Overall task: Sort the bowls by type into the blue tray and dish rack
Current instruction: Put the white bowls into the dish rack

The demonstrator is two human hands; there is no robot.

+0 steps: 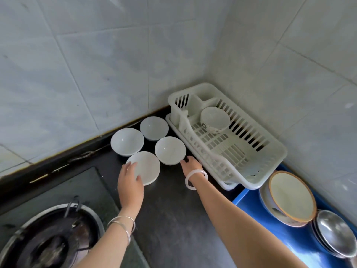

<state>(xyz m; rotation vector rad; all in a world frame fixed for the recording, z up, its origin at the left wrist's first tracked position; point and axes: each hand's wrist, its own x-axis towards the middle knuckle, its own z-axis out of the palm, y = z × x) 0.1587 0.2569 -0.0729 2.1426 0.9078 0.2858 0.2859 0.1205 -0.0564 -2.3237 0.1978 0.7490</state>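
Left hand [129,176] grips the nearest white bowl [146,168] by its rim; right hand [191,163], fingers curled loosely, touches a neighbouring white bowl [170,150] beside the dish rack [270,151].

Dark countertop [170,219], four white bowls [127,141], dish rack [274,151], blue tray [249,200], gas stove [50,238]

head-worn view, down at counter [170,219]

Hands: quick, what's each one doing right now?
Left hand: gripping the rim of a white bowl.
Right hand: open, fingertips at another white bowl, holding nothing.
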